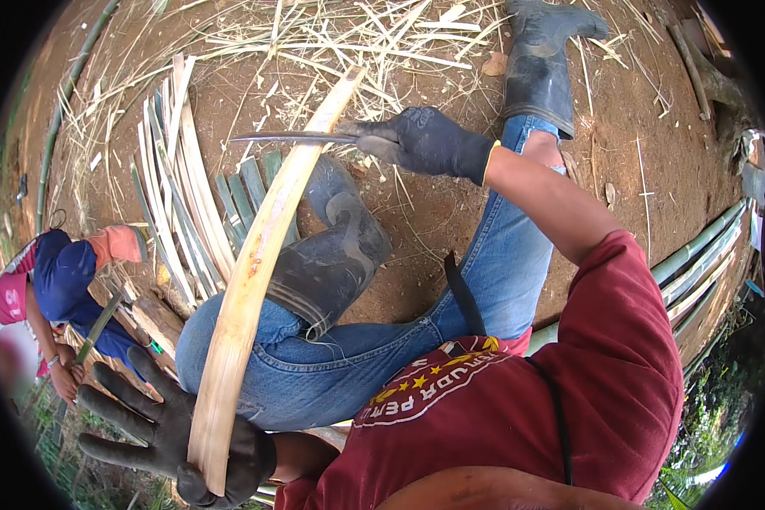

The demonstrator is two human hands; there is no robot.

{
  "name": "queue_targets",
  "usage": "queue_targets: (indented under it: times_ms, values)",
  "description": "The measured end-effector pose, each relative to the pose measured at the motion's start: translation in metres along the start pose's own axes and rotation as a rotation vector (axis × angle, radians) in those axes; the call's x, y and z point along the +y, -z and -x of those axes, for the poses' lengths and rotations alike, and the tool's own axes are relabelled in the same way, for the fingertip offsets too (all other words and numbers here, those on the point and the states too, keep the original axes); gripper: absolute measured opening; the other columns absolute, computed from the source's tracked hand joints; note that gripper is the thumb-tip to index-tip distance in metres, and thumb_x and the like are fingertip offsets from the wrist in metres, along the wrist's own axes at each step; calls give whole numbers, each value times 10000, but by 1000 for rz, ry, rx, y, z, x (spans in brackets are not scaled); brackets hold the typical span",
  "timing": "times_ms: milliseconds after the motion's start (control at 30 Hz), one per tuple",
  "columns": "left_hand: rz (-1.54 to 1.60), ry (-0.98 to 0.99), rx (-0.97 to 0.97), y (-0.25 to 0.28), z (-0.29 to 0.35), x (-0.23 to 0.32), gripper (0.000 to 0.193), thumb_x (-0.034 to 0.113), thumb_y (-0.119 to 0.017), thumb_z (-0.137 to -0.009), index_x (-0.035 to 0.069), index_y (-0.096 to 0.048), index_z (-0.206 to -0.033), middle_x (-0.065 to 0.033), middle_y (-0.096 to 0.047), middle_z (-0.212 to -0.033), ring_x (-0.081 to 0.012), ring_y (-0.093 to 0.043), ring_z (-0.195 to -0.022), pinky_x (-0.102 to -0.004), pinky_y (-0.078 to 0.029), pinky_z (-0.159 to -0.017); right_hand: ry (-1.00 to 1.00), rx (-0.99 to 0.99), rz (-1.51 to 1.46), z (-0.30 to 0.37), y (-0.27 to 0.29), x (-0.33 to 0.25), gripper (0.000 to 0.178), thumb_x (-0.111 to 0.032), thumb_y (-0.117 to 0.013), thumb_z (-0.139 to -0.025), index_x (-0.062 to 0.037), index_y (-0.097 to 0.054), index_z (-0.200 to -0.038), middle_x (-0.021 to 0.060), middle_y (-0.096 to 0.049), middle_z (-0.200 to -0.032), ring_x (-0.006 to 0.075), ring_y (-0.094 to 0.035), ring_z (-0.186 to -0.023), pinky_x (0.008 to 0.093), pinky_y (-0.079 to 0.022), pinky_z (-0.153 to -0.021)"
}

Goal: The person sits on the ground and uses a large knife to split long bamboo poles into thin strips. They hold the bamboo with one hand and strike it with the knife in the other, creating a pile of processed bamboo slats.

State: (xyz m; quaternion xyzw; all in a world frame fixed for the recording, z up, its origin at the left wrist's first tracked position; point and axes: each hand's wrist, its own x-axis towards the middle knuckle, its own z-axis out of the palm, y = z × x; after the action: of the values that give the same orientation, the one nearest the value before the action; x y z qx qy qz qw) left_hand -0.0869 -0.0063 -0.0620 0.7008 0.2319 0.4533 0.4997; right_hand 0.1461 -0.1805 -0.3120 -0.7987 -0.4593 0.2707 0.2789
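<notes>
A long, pale split bamboo strip (251,268) slants across my bent knee, its far end beyond the knife and its near end at my left hand. My left hand (157,425), in a dark glove, is open with fingers spread wide, and the strip lies across its palm. In a dark glove too, my right hand (429,140) is closed round the handle of a knife (285,136), most of that handle hidden by the fingers. The thin blade lies crosswise over the upper part of the strip, touching it or very close.
Split bamboo slats (174,187) lie in a bundle to the left, above loose shavings (340,42) strewn on the dirt. My rubber boots (540,72) are stretched ahead. Another person (64,289) works with bamboo at far left. Green poles (697,246) lie at right.
</notes>
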Motion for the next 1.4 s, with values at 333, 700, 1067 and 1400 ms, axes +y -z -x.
queue_targets:
  times_ms: [333, 700, 1067, 1400]
  values:
    - [-16, -85, 16, 0, -3, 1, 1041, 433, -719, -773, 179, -82, -1556, -197, -37, -1608, -420, -69, -1475, -616, -86, -1185, 64, -29, 233, -6, -6, 29, 337, -222, -532, -974, -108, -576, -1288, 112, -620, -714, 255, -649, -623, 382, -537, -580]
    - [-9, -69, 12, 6, -8, -12, 990, 474, -672, -802, 169, -103, -1552, -197, -56, -1608, -415, -72, -1477, -599, -83, -1190, 80, -182, 33, 4, 8, -67, 448, -216, -535, -959, -180, -496, -1404, 135, -690, -987, 197, -658, -677, 333, -542, -637]
    - [-24, -56, 53, 17, -6, -4, 945, 514, -624, -831, 159, -124, -1549, -197, -75, -1607, -410, -76, -1479, -581, -80, -1195, 179, -50, 177, -10, -4, -20, 292, -240, -479, -975, -215, -593, -1242, 103, -656, -742, 274, -671, -653, 411, -544, -596]
    - [-46, 37, 24, 20, -1, -10, 909, 550, -581, -858, 150, -143, -1546, -196, -91, -1607, -405, -79, -1481, -566, -78, -1199, 234, -38, -292, 3, 3, -67, 341, -301, -596, -964, -134, -641, -1259, 171, -688, -836, 306, -692, -711, 369, -547, -616]
